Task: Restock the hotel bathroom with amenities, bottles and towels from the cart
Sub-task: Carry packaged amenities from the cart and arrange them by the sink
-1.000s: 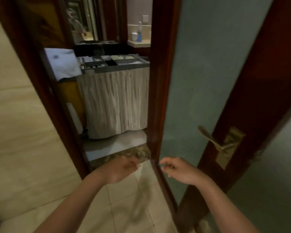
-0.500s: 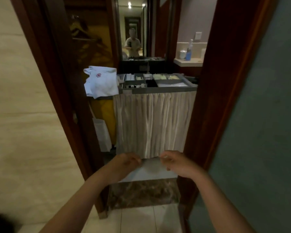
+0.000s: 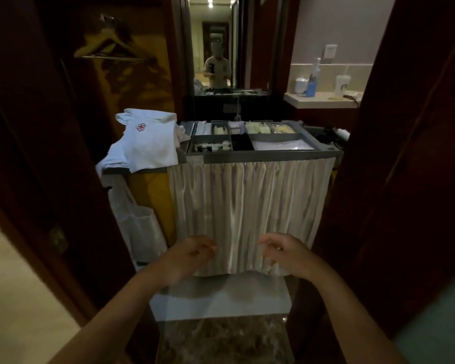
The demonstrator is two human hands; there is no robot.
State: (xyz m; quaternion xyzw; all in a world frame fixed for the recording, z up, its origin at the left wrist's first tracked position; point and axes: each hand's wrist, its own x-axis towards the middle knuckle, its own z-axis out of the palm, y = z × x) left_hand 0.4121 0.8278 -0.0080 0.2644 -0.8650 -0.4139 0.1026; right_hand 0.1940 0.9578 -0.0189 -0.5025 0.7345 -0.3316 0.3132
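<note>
Standing across the doorway (image 3: 373, 179), the cart (image 3: 268, 156) blocks it; white cloths (image 3: 147, 145) drape its left.

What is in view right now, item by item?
cart tray: one, grey, compartmented, centre
small bottles: several, dark and white, front-left compartment
curtain: one, cream, pleated, hanging below the cart tray
folded linen: one pile, white with a red flower mark, left of the cart tray
side bag: one, yellow, under the folded linen
plastic bag: one, white, hanging at lower left
hanger: one, wooden, upper left
mirror: one, behind
blue bottle: one, on the counter, upper right
cup: one, white, same counter
left hand: fingers loosely curled before the curtain, holding nothing
right hand: at the curtain's lower edge; grip unclear
</note>
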